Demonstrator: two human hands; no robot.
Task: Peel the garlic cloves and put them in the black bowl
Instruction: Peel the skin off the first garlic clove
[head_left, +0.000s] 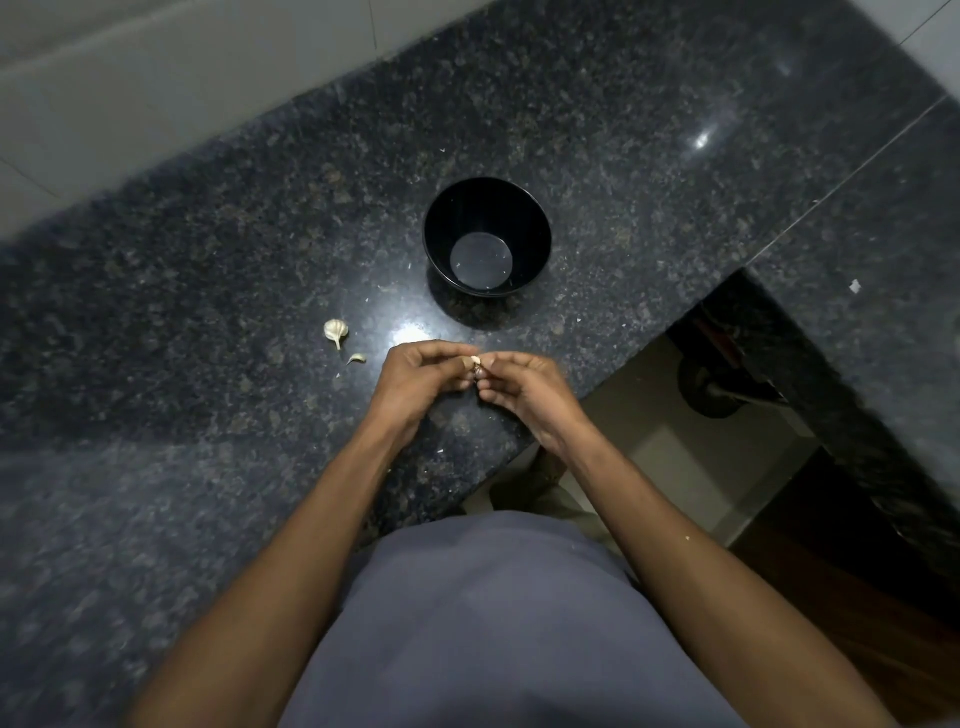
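Left hand (423, 371) and right hand (519, 384) are pinching one garlic clove (474, 362) together above the tabletop (208, 260). Black bowl (487, 236) is sitting just beyond; garlic piece (335, 330) is lying left.

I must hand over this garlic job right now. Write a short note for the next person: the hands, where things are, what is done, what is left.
Hands: left hand and right hand both pinch one garlic clove above the counter's edge, peeling unfinished.
Things: black bowl stands behind the hands and holds no cloves. A partial garlic bulb and a small loose clove lie on the granite counter, to the left.
Done: nothing in the bowl.
Left: finish this clove, peel the rest, fill the bowl.
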